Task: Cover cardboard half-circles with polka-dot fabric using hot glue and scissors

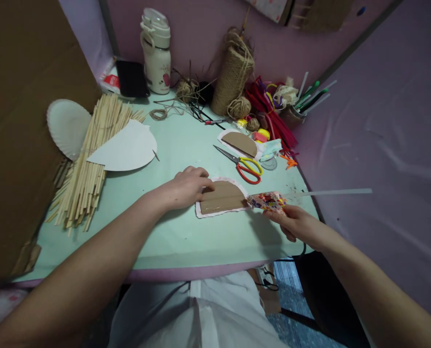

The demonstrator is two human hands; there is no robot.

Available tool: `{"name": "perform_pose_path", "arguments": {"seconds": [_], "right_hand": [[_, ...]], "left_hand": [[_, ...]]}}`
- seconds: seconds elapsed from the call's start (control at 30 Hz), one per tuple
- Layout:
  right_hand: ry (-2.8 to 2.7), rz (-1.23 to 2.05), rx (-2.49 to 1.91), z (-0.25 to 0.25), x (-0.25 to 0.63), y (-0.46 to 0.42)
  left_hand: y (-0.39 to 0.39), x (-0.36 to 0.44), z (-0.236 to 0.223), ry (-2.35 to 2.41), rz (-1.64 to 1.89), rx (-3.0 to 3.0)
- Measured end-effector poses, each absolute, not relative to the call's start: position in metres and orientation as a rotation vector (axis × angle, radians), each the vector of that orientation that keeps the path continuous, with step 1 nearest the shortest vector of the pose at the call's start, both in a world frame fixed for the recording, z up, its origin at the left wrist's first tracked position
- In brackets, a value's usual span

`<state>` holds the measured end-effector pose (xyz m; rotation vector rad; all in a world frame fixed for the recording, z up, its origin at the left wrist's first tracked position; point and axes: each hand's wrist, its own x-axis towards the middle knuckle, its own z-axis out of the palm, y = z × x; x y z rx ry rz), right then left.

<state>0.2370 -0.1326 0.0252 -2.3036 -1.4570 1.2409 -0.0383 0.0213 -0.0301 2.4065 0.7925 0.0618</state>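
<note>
On the table in front of me lies a brown cardboard half circle [224, 197] on a slightly larger white backing with an uneven edge. My left hand [191, 186] holds it at its left side, fingers bent over the edge. A colourfully patterned hot glue gun [268, 200] is in my right hand [297, 222], its nozzle at the right end of the cardboard. From the back of the gun a long translucent glue stick [340, 192] sticks out to the right. Scissors [242, 165] with red and yellow handles lie open just behind, near a second cardboard half circle [240, 144].
Bamboo sticks [92, 159] are piled at the left under a white paper cutout [131, 147]. A bottle [157, 58], a twine spool [231, 77], red pipe cleaners [273, 116] and a cup of glue sticks [295, 116] line the back. A cardboard panel [22, 121] stands at the left.
</note>
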Motion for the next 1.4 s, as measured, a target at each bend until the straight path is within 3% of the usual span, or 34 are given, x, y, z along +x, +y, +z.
{"name": "perform_pose_path", "arguments": {"seconds": [0.33, 0.53, 0.7, 0.97, 1.07, 1.17, 1.4], "right_hand": [[-1.555, 1.197, -2.328, 0.028, 0.240, -0.125], [-1.766, 0.613, -2.443, 0.038, 0.255, -0.136], [-1.750, 0.091, -2.639, 0.005, 0.305, -0.141], [-1.680, -0.167, -2.700, -0.031, 0.336, -0.147], [-1.701, -0.407, -2.440, -0.020, 0.314, -0.151], [-1.888, -0.438, -2.027, -0.017, 0.272, -0.149], [-2.132, -0.218, -1.618, -0.050, 0.187, -0.131]], "left_hand": [[0.020, -0.038, -0.026, 0.795, 0.045, 2.399], [0.018, -0.039, -0.023, 0.798, 0.039, 2.398], [0.019, -0.039, -0.026, 0.779, 0.068, 2.428], [0.021, -0.042, -0.026, 0.770, 0.084, 2.421], [0.021, -0.044, -0.024, 0.765, 0.111, 2.456], [0.020, -0.043, -0.021, 0.723, 0.144, 2.496], [0.020, -0.037, -0.025, 0.622, 0.193, 2.501]]}}
